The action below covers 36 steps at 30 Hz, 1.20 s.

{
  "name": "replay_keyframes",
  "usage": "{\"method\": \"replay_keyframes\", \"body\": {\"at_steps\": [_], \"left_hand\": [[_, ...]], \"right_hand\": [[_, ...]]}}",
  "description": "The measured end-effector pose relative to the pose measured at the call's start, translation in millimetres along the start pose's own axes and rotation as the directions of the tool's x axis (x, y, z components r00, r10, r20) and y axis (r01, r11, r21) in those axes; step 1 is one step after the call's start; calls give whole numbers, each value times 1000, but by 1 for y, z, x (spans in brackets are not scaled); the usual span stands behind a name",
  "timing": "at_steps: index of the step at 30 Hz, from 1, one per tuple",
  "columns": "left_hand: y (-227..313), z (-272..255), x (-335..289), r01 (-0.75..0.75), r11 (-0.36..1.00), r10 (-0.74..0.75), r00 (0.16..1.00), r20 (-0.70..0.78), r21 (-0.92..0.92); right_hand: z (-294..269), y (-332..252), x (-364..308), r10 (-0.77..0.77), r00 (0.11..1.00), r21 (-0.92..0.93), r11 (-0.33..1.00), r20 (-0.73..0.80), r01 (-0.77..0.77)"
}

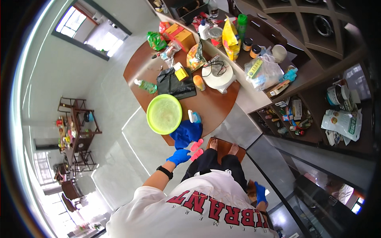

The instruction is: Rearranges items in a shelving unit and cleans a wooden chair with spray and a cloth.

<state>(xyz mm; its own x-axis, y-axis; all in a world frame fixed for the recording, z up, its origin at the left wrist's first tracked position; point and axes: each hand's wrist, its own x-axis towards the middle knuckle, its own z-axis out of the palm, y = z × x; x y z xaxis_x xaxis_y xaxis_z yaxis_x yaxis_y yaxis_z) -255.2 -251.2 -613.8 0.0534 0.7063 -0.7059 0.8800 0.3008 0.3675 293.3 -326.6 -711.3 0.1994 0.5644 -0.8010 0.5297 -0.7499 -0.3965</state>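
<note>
Both of my hands wear blue gloves. My left hand [179, 157] hangs just off the table's near edge with its fingers loosely apart and nothing seen in them. Close to it, a bunched dark blue cloth [185, 134] lies at the edge. Beside the cloth stand a lime-green basin [164, 114] and a small white-and-blue bottle [194, 116]. My right hand [260, 192] is low at my right side, fingers stretched out and apparently holding nothing. Two pink slippers [197, 150] are on the floor near my left hand. My bare feet rest on a brown board [227, 150].
The brown table [212, 109] also carries a black plastic bag [174, 84], a green bottle [146, 86], an orange bottle [199, 83], a white round appliance [218, 77] and a cardboard box [180, 37]. On the right, a dark shelf unit [313, 95] holds packages and jars.
</note>
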Motion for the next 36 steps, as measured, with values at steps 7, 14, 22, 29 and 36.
{"method": "replay_keyframes", "body": {"at_steps": [7,14,22,29,36], "left_hand": [[-63,65,16,94,967,-85,995,48,-238],[-137,108,45,275,593,-327,941,86,-757],[-125,80,74,253,629,-252,961,116,-735],[-92,69,117,82,899,-149,981,-125,-430],[-20,106,221,-5,948,-39,991,-132,-318]], "right_hand": [[-70,121,-74,73,983,-530,834,-167,-152],[-85,13,-120,162,793,-22,976,-587,-215],[-58,24,-117,74,785,-209,945,-615,-253],[4,-17,-96,174,956,6,984,-238,-178],[40,-64,1,149,989,182,973,-11,-144]]}}
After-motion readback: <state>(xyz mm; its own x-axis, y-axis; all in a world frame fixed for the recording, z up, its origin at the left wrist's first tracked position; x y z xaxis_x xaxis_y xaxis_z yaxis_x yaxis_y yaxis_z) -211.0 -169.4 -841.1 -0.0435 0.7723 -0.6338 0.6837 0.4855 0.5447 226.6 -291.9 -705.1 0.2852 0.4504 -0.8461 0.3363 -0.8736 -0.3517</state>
